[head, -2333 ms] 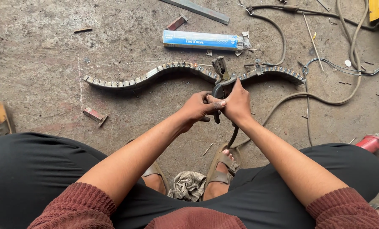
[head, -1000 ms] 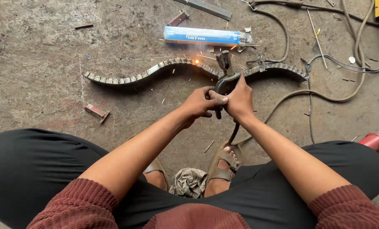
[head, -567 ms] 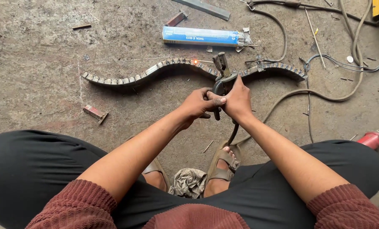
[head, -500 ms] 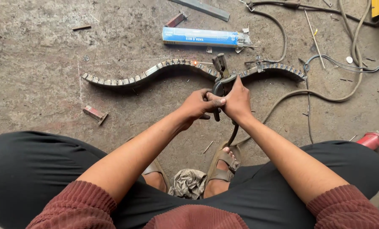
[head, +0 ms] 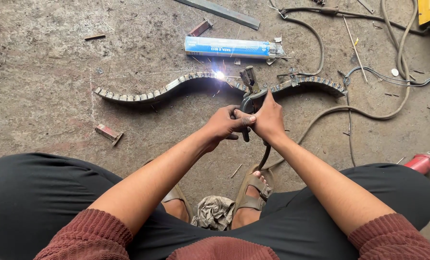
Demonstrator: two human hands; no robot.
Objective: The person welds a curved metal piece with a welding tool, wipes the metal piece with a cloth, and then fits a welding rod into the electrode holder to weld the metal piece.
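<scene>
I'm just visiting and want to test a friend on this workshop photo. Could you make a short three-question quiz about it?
1. True or false: both the left hand and the right hand are wrapped around the dark welding electrode holder.
2. Where does the bright white welding spark sit?
A. on the wavy segmented metal strip
B. on the long blue box of welding rods
C. on the crumpled grey rag
3. Fill in: the crumpled grey rag lies between the person's two sandalled ____.

Key: 1 true; 2 A; 3 feet.
</scene>
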